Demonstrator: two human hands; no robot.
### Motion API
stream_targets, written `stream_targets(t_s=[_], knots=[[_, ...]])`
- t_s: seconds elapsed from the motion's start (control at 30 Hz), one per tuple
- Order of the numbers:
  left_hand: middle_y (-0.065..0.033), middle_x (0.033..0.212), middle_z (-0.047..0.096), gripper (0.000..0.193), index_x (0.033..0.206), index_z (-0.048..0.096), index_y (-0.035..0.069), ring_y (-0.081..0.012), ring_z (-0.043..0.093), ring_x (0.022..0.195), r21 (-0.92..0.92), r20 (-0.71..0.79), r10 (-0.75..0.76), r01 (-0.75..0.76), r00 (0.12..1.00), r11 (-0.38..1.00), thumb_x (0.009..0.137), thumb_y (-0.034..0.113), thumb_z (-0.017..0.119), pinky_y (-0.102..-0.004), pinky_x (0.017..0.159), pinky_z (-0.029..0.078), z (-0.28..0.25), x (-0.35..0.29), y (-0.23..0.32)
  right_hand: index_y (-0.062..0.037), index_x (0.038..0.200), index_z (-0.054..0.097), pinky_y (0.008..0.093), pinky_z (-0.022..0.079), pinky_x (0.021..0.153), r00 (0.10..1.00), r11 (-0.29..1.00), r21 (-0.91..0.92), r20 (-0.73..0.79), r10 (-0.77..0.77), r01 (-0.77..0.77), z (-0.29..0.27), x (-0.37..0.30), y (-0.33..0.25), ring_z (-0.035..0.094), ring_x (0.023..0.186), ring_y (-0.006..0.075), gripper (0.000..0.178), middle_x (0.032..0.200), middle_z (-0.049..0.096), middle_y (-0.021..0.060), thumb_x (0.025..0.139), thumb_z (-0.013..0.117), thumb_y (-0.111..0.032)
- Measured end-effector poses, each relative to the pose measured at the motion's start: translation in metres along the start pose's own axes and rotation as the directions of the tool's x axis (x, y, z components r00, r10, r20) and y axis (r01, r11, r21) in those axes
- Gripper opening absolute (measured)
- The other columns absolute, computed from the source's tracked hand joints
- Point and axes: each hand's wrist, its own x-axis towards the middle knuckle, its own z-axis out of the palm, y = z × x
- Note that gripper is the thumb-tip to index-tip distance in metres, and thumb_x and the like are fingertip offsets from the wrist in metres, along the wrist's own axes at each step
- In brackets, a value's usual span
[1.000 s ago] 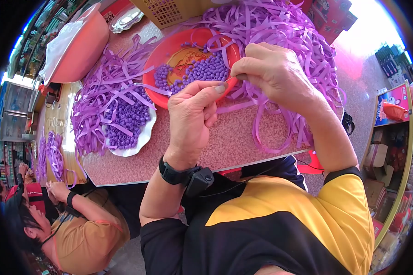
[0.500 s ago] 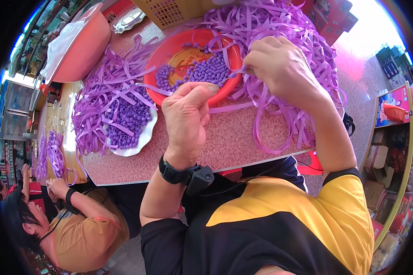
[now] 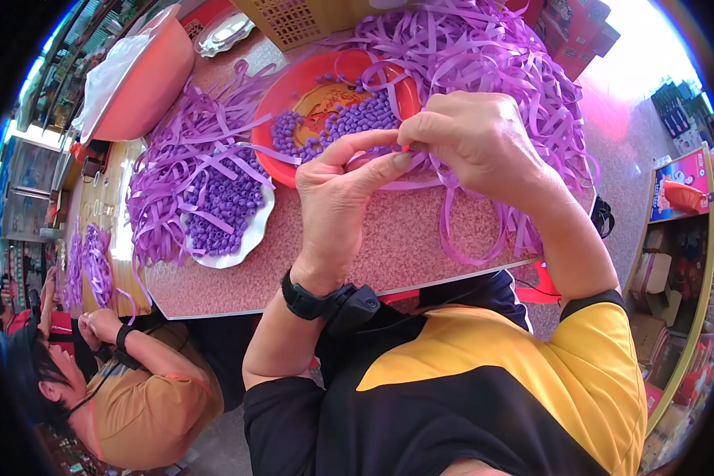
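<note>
- The left hand (image 3: 337, 202) and the right hand (image 3: 484, 143) met above the far half of the bench (image 3: 389, 246), fingertips almost touching.
- The left thumb and forefinger were pinched together on a purple ribbon strip (image 3: 420, 181), which ran roughly left to right between the two hands and trailed off to the right into a loose loop on the bench.
- The right hand's fingers (image 3: 420, 127) were closed on a small reddish bit at the strip's end; what it was could not be told.
- The strip's held end lay right at both sets of fingertips, so neither hand was clearly nearer.
- The orange plate (image 3: 293, 87) of purple beads (image 3: 357, 119) sat just beyond the hands, to the far left of the pinch, closer to the left hand.
- A white plate (image 3: 250, 238) of beads lay further left, under tangled ribbon.
- The big ribbon pile (image 3: 484, 55) lay beyond and to the right of the right hand.
</note>
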Motion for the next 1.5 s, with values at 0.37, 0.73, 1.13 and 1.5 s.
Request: stream_targets(t_s=[0.37,0.73,1.13,1.5], knots=[[0.0012,0.074,0.064,0.009,0.088,0.073,0.000,-0.0037,0.053,0.062,0.051,-0.099,0.078,-0.073,0.992,0.996,0.079,0.000,0.075,-0.0176,0.057,0.040,-0.011,0.003,-0.003,-0.0052,0.088,0.070,0.0306,0.050,0.059,0.994,0.990,0.094,0.005,0.107,-0.107,-0.012,0.001,0.001,0.067,0.069,0.0174,0.012,0.079,0.070,0.0067,0.079,0.067,0.002],[-0.0011,0.062,0.059,0.007,0.085,0.067,-0.001,-0.0062,0.049,0.046,-0.037,-0.123,0.066,-0.071,0.990,0.997,0.083,0.004,0.071,-0.0199,0.042,0.032,-0.013,0.016,-0.009,-0.0060,0.098,0.075,0.0257,0.050,0.070,0.615,0.646,-0.256,-0.669,0.418,-0.719,-0.075,-0.017,0.098,0.064,0.073,0.0099,0.017,0.082,0.070,0.0008,0.088,0.067,-0.018],[-0.0049,0.071,0.059,0.019,0.095,0.062,0.002,-0.0177,0.057,0.057,-0.301,0.088,0.082,-0.052,0.993,0.952,0.098,0.020,0.061,-0.0278,0.048,0.041,-0.016,0.011,0.052,-0.0010,0.094,0.065,0.0177,0.038,0.046,0.950,0.335,0.891,0.263,0.171,-0.307,-0.004,0.008,0.009,0.061,0.060,0.0119,0.012,0.087,0.069,0.0100,0.092,0.057,-0.009],[0.0062,0.062,0.042,0.023,0.097,0.062,0.002,-0.0034,0.034,0.046,0.509,-0.355,0.509,-0.294,0.784,0.809,0.084,0.010,0.078,-0.0213,0.040,0.024,-0.167,0.124,0.206,0.0023,0.103,0.064,0.0202,0.030,0.046,0.708,0.156,0.962,0.050,0.705,-0.224,-0.025,-0.005,0.057,0.044,0.050,0.0077,0.016,0.065,0.046,-0.0017,0.097,0.059,-0.012]])
